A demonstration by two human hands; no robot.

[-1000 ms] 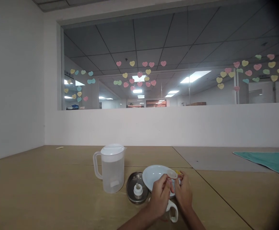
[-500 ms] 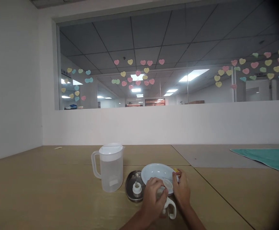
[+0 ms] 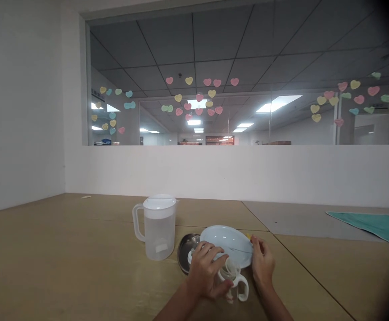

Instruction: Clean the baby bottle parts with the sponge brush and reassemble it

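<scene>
A clear cup or bottle with white curved handles (image 3: 243, 287) stands at the near side, its round open mouth (image 3: 230, 268) facing up. Beside it, my left hand (image 3: 205, 269) has its fingers apart, over the near edge of a round metal dish (image 3: 182, 255). A white ring-shaped part (image 3: 190, 256) in that dish is mostly covered by this hand. My right hand (image 3: 263, 263) is closed at the right rim of a light blue oval plate (image 3: 219, 236). Something yellow (image 3: 248, 236) shows by its fingertips, and a thin dark rod (image 3: 239, 250) lies across the plate towards them.
A translucent lidded pitcher (image 3: 160, 232) with liquid inside stands left of the dish. Far right lies a teal cloth (image 3: 371, 225). At the back left is a small pale scrap (image 3: 86, 196). A white wall with a window (image 3: 197, 58) rises behind the table.
My left hand has moved off the cup or bottle, leftward to the metal dish, and its fingers have spread. The right hand has shifted slightly right. The whole view has swung a little left.
</scene>
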